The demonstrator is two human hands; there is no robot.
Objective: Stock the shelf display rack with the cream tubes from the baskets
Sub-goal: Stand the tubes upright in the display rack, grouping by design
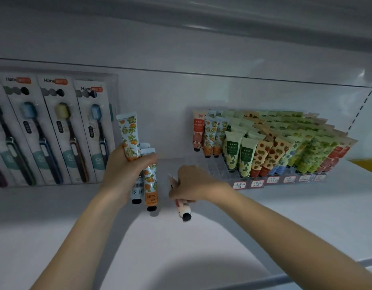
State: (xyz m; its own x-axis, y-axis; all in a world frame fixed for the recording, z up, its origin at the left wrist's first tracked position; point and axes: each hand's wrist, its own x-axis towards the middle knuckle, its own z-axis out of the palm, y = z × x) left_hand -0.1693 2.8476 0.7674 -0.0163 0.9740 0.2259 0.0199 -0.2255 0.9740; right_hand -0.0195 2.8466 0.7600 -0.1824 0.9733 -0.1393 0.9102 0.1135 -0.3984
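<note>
My left hand (126, 172) grips a bunch of orange-patterned cream tubes (129, 137); one stands upright above the fist, others hang below with black caps down. My right hand (193, 185) holds a pink-and-white cream tube (184, 209), black cap pointing down, just left of the clear display rack (218, 168). The rack stands on the white shelf at the right, packed with rows of red, orange-print, green, strawberry and blue tubes (264, 143). Its front left cells look unfilled.
A box of packaged toothbrushes (49, 130) leans against the back wall at the left. Price labels (272, 180) line the rack's front. The white shelf (180, 248) extends toward me, with a metal rail along its front edge. No baskets are in view.
</note>
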